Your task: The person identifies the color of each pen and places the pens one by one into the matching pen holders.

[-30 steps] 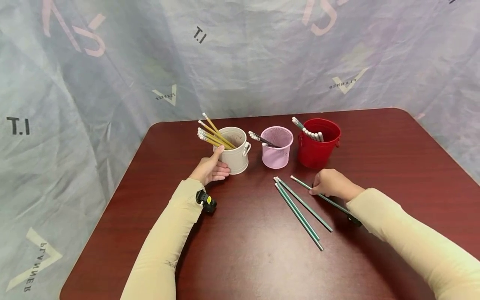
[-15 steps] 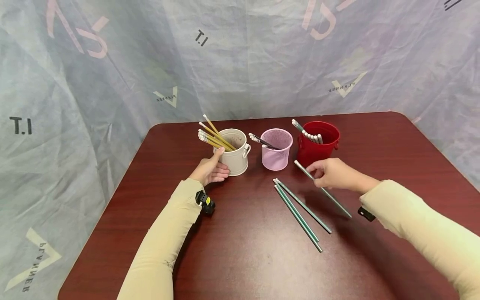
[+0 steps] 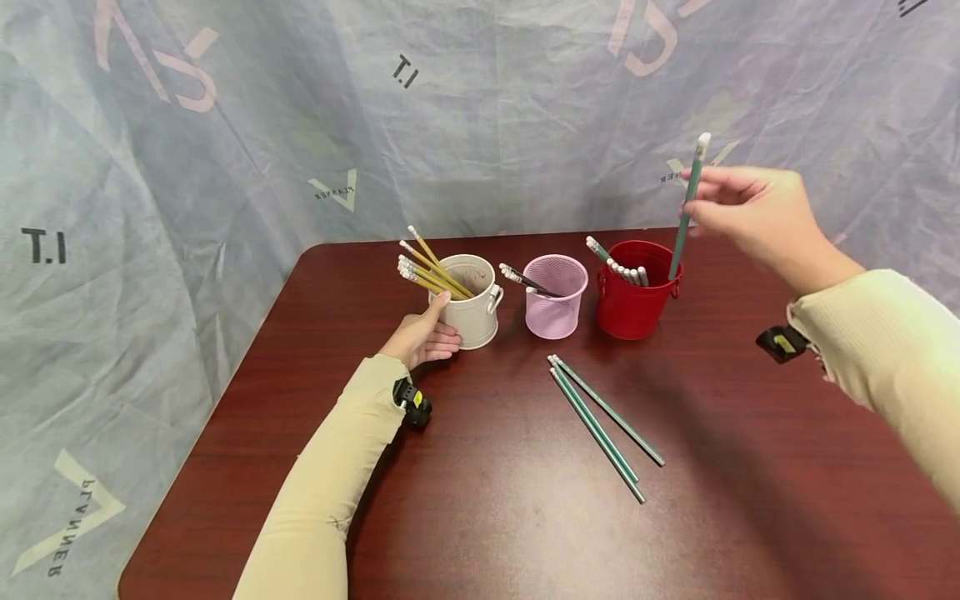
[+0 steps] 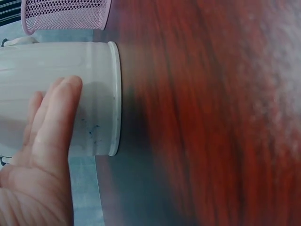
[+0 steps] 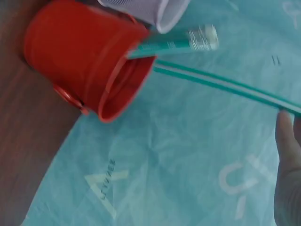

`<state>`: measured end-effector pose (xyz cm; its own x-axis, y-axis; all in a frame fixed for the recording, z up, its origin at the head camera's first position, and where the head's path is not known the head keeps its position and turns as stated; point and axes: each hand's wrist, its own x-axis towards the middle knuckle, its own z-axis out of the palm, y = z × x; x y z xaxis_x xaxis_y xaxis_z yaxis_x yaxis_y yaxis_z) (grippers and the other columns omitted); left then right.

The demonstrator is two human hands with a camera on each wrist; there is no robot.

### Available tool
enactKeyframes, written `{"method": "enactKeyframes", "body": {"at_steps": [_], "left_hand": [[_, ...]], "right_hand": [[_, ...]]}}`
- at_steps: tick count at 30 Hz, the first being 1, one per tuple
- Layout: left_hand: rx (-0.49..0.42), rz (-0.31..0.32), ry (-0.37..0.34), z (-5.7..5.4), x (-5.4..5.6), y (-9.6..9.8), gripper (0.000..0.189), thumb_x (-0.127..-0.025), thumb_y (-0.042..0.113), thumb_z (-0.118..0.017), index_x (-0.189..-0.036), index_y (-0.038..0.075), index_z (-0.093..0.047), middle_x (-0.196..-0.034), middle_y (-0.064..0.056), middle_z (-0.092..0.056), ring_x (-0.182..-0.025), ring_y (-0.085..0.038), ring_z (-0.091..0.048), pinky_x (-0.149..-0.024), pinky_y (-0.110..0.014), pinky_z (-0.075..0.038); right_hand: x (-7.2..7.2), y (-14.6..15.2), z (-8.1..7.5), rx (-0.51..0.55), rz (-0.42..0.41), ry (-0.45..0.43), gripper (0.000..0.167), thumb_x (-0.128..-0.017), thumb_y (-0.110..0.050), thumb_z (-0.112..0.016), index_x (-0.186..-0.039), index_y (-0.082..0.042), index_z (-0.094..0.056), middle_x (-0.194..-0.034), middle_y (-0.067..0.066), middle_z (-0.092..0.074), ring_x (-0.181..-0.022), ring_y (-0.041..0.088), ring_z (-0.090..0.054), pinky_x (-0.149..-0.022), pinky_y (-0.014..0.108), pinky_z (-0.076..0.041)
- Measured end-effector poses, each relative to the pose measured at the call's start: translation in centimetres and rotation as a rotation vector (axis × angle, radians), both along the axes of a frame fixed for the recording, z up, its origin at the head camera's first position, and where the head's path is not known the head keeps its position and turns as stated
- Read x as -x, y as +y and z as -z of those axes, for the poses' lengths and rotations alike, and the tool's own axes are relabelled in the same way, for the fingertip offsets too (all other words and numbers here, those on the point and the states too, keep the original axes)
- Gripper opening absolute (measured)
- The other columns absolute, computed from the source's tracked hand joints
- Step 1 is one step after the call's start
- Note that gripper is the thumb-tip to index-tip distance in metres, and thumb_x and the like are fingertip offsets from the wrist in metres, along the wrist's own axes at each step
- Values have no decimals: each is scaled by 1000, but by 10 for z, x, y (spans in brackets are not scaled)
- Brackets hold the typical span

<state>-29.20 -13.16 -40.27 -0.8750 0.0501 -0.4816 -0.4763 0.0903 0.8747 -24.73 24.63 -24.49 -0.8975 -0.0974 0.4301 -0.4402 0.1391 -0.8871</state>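
My left hand point(image 3: 422, 337) rests against the side of a small white bucket point(image 3: 476, 323), fingers straight and thumb up by the rim. In the left wrist view its fingers point(image 4: 54, 113) lie along the bucket wall. Yellow pencils point(image 3: 431, 271) lean out of that bucket, erasers up. Over a red bucket point(image 3: 630, 312), my right hand point(image 3: 772, 212) pinches a green pencil point(image 3: 681, 237) near its white eraser. The pencil hangs steeply, its lower end at the bucket's mouth; how deep it reaches I cannot tell. Several pencils point(image 3: 626, 272) stand inside the red bucket.
Between the two buckets stands a pink mesh cup point(image 3: 551, 315) with black pencils point(image 3: 528, 282). Three green pencils point(image 3: 600, 425) lie on the dark red wooden table point(image 3: 487, 500) in front. A grey printed cloth point(image 3: 525, 125) hangs behind the table.
My right hand has lifted the green pencil off the table, turned it upright and carried it up to the red bucket. My left hand stays on the white bucket.
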Motion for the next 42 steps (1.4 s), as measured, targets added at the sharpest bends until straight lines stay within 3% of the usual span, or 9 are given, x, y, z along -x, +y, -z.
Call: {"method": "enactKeyframes", "body": {"at_steps": [3,10,15,18,21,25,30,35,42], "left_hand": [[2,2,2,1,1,-1,82,-90,62,-49,-120,-15,-55,-96,-17,-65,-79,-23,-68,-77,-33,-57],[-2,-6,12,2,1,0,84,-89,62,-49,-120,-15,-54,-99,-20,-65,-84,-26,-68,-75,-33,-57],[-13,-13,17,3,2,3,83,-89,61,-50,-120,-16,-54,-101,-21,-65,-78,-23,-68,-77,-34,-57],[-16,-20,17,3,2,4,83,-89,62,-50,-120,-15,-54,-101,-21,-65,-75,-21,-67,-76,-33,-57],[-9,-32,17,3,3,3,82,-89,62,-49,-118,-14,-55,-99,-20,-65,-75,-20,-67,-74,-32,-57],[10,-29,16,3,4,0,83,-88,64,-49,-117,-13,-56,-99,-19,-65,-76,-21,-67,-71,-30,-57],[14,-4,12,4,6,-2,84,-88,64,-48,-119,-13,-55,-101,-20,-66,-77,-21,-67,-77,-34,-57],[20,14,15,3,4,-4,83,-89,63,-47,-119,-14,-54,-93,-16,-66,-78,-22,-68,-71,-31,-57],[27,27,25,0,1,-5,81,-90,62,-48,-118,-14,-55,-84,-12,-66,-78,-22,-68,-68,-29,-57]], "right_hand": [[9,1,-6,66,77,27,33,-78,14,-63,-91,-14,-77,-77,-7,-72,-64,4,-67,-58,15,-53],[25,8,6,-321,327,4,27,-82,-9,-70,-79,-35,-67,-64,-32,-59,-59,-12,-56,-53,7,-40],[34,12,16,-448,358,-9,6,-84,-15,-70,-89,-17,-72,-62,-38,-53,-64,-16,-52,-56,9,-38],[41,12,21,-542,363,-2,21,-84,-16,-69,-97,-1,-70,-65,-34,-56,-63,-17,-48,-57,12,-36],[47,9,29,-652,340,0,29,-84,-16,-68,-103,6,-68,-76,-10,-70,-62,-18,-44,-59,14,-36],[51,1,44,-759,275,-3,23,-84,-11,-65,-100,4,-70,-93,18,-71,-67,-9,-50,-64,21,-41],[49,-4,64,-855,187,-24,12,-83,-5,-63,-89,1,-70,-79,13,-69,-58,14,-55,-58,30,-44],[49,-4,76,-848,129,-109,16,-84,-4,-60,-96,3,-67,-84,15,-68,-50,16,-50,-46,27,-44],[47,-3,78,-863,105,-133,21,-88,-8,-63,-105,4,-69,-89,17,-69,-65,22,-54,-53,29,-47]]}}
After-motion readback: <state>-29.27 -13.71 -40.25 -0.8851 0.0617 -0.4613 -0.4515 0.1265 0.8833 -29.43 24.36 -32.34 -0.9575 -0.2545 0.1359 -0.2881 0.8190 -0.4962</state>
